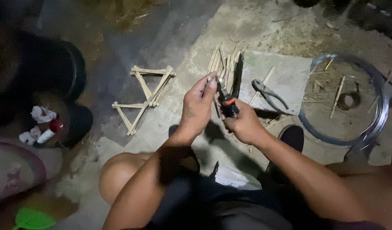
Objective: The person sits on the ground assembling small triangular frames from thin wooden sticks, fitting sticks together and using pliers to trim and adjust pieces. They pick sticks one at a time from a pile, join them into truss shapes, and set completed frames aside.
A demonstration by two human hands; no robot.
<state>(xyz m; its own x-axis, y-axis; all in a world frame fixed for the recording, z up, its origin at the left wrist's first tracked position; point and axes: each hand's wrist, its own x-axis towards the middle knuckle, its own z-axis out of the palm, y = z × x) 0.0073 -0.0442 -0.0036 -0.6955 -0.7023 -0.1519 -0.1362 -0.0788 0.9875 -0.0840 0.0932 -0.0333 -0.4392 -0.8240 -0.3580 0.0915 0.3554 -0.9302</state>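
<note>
Head view: both hands (199, 105) (245, 124) grip small tool (227, 102) — possibly cutter.

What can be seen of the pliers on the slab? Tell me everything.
The pliers look like dull grey metal, with bare handles and no coloured sleeves. They lie flat on a pale grey slab, jaws toward the stick bundle, handles splayed apart toward the wire coil. No hand touches them; a thin stick lies close by the jaw end.
</note>
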